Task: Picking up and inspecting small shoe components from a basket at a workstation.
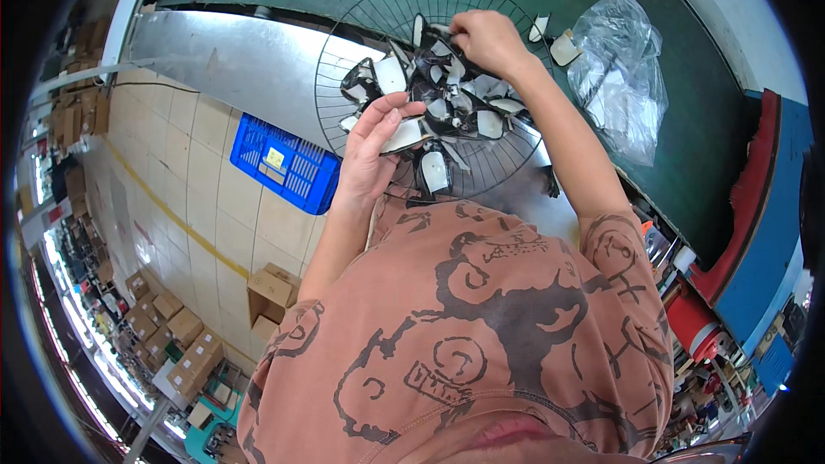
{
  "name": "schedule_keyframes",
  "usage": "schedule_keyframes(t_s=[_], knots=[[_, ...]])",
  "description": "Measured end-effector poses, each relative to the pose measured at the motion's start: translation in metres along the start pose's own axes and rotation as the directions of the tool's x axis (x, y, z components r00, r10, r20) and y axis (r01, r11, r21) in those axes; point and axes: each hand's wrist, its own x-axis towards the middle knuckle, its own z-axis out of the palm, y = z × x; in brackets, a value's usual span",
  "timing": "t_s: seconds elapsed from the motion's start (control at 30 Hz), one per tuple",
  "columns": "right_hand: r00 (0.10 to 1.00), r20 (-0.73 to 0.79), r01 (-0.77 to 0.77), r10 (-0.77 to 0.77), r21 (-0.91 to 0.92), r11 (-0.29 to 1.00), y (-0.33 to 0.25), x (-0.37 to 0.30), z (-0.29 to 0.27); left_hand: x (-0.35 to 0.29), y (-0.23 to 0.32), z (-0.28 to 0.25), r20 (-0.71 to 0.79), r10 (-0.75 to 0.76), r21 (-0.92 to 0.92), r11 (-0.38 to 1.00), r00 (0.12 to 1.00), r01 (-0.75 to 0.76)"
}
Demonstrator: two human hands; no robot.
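A round black wire basket holds a heap of black curved pieces with white linings, which look like shoe uppers. Over its near left side, my left hand grips one such black-edged piece between thumb and fingers, its pale inner face showing. At the far side of the heap, my right hand is closed, fingertips pinched by a dark piece; what they hold is partly hidden. Two more lined pieces, one of them cream, lie on the green table just beyond the basket's right rim.
A clear plastic bag with white contents rests on the green tabletop at right. A metal surface extends left. On the tiled floor are a blue crate and cardboard boxes. A red container stands at right.
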Motion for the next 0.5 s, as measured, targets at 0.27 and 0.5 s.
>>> schedule_keyframes(t_s=[0.27,0.5], knots=[[0.914,0.325,-0.399,0.243,0.832,0.387,-0.011,-0.027,-0.051,-0.001,0.001,-0.007,-0.017,-0.044,-0.068,0.997,0.999,0.043],[0.964,0.197,-0.255,0.18,0.877,0.407,-0.048,-0.065,-0.059,0.015,0.001,0.03,0.112,-0.234,0.011,0.972,0.966,0.234]])
